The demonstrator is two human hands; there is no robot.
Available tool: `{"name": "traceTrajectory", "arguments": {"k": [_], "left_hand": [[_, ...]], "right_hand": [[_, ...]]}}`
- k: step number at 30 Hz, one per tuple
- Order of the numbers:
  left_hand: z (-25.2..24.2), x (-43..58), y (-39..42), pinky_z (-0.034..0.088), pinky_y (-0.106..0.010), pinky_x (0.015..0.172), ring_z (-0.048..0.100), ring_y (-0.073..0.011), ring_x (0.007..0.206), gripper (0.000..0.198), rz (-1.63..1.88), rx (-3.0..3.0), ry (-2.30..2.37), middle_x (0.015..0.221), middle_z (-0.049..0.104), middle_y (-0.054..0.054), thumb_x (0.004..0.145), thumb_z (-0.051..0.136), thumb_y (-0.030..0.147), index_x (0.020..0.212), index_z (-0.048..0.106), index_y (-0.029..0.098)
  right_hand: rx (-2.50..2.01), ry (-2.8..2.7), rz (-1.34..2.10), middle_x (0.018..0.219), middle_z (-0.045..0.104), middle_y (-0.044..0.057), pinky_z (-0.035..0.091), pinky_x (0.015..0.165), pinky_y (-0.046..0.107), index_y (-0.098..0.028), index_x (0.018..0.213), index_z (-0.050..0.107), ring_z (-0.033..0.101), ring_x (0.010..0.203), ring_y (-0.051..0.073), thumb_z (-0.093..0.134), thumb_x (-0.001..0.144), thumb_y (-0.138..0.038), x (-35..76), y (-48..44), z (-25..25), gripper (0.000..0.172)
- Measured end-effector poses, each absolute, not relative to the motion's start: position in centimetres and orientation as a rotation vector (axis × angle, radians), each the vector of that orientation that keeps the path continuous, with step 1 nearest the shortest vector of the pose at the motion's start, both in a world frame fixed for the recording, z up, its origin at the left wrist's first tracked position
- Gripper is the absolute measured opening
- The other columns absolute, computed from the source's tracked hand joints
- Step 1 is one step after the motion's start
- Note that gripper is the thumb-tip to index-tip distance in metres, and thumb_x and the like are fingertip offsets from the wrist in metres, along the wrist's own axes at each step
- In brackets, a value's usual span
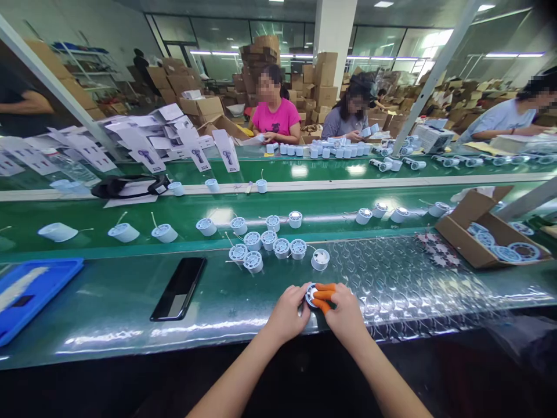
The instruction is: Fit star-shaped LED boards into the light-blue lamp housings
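Left hand (288,313) and right hand (346,316) meet at near table edge, both closed around small round white part (310,294). Right fingertips (325,295) wear orange covers, pressed on part. Just beyond: cluster of similar white parts (267,247). Left: black phone (178,288), blue tray (30,293). Right: cardboard box (487,229).

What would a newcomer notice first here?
Near the front edge, the left hand and the right hand, wearing orange finger covers, pinch a round white part between them. Just beyond sits a cluster of similar white parts on the green table, with a black phone to the left.
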State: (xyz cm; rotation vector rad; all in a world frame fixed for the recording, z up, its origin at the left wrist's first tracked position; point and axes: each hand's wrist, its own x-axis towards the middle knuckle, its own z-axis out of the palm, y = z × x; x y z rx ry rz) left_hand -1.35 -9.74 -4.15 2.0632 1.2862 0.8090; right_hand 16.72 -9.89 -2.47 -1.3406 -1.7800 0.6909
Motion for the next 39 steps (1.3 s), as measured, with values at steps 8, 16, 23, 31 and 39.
{"name": "traceTrajectory", "arguments": {"k": [8,16,23,31,39], "left_hand": [[-3.4,0.5,-10.9,0.050,-0.034,0.083,0.060,-0.0211,0.096,0.050,0.946,1.907,1.140,0.114,0.062,-0.006,0.085,0.062,0.013,0.131,0.050,0.028],[-1.9,2.2,-11.2,0.050,-0.026,0.066,0.054,-0.0112,0.073,0.044,1.463,1.817,1.046,0.114,0.053,-0.007,0.088,0.064,0.012,0.126,0.048,0.026],[1.4,4.8,-7.0,0.053,-0.039,0.094,0.060,-0.0254,0.114,0.057,1.107,2.497,0.780,0.129,0.059,-0.013,0.084,0.059,0.010,0.139,0.045,0.022],[5.4,11.2,10.2,0.046,-0.039,0.089,0.059,-0.0289,0.105,0.041,0.300,2.641,1.342,0.115,0.069,-0.012,0.083,0.069,0.035,0.120,0.060,0.021],[3.4,9.5,19.5,0.037,-0.047,0.104,0.052,-0.0356,0.124,0.044,0.101,2.550,1.654,0.127,0.064,-0.016,0.080,0.072,0.039,0.119,0.065,0.020]], "right_hand": [[-1.250,-1.425,1.124,0.151,0.051,0.010,0.048,0.107,0.052,-0.032,0.140,0.055,0.054,0.133,0.032,0.082,0.076,-0.031,18.2,-11.6,-0.7,0.070],[-1.132,-1.235,1.175,0.149,0.053,0.015,0.051,0.105,0.049,-0.024,0.128,0.064,0.058,0.129,0.033,0.084,0.075,-0.028,18.4,-12.9,2.6,0.057],[-1.117,-0.860,1.169,0.147,0.055,0.015,0.052,0.105,0.049,-0.024,0.129,0.060,0.060,0.127,0.033,0.086,0.073,-0.037,19.6,-10.6,0.4,0.063],[-1.481,-0.973,0.785,0.136,0.063,0.014,0.054,0.100,0.042,-0.025,0.154,0.029,0.066,0.118,0.024,0.059,0.092,-0.051,31.1,-6.0,-4.1,0.074],[-2.396,-1.186,0.134,0.124,0.062,0.028,0.039,0.104,0.059,-0.008,0.125,0.064,0.054,0.125,0.043,0.061,0.088,-0.032,46.4,-1.1,-2.5,0.044]]}}
